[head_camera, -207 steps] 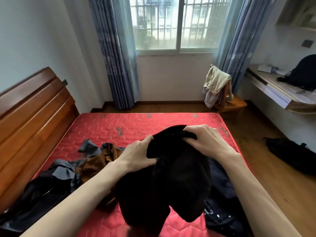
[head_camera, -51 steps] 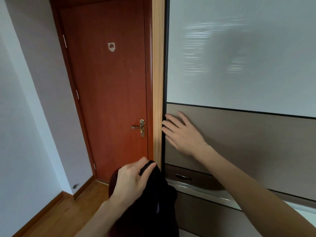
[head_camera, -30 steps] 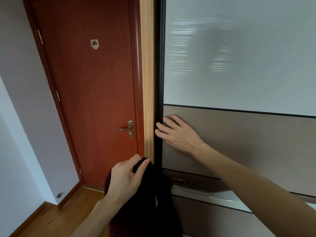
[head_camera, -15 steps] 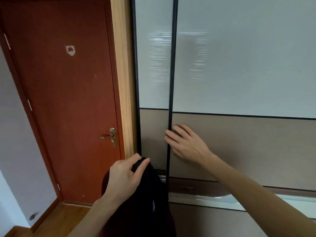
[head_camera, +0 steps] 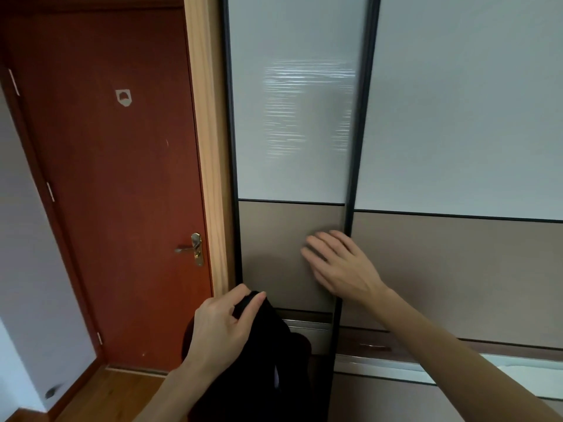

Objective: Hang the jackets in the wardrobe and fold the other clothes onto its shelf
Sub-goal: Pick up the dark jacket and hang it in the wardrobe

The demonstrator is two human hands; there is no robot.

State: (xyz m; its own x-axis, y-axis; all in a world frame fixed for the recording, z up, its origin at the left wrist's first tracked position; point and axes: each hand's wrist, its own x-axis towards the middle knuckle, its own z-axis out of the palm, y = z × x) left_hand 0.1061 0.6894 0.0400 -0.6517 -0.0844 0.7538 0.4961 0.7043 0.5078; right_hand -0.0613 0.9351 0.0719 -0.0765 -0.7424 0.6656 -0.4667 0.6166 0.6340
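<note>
Against the wardrobe's sliding door (head_camera: 457, 269), the right hand (head_camera: 341, 269) presses flat with fingers straight, while nearer and to the left the left hand (head_camera: 221, 330) grips a black garment (head_camera: 268, 376) hanging beside the red door (head_camera: 115, 193).

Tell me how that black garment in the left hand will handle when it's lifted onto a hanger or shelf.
Probably floppy: the black garment hangs limp below the left hand, which pinches it at the top. Likely light for its bulk, since one hand carries it while the right hand presses flat on the sliding wardrobe door. It may sag and unfold, so it likely needs both hands.
</note>
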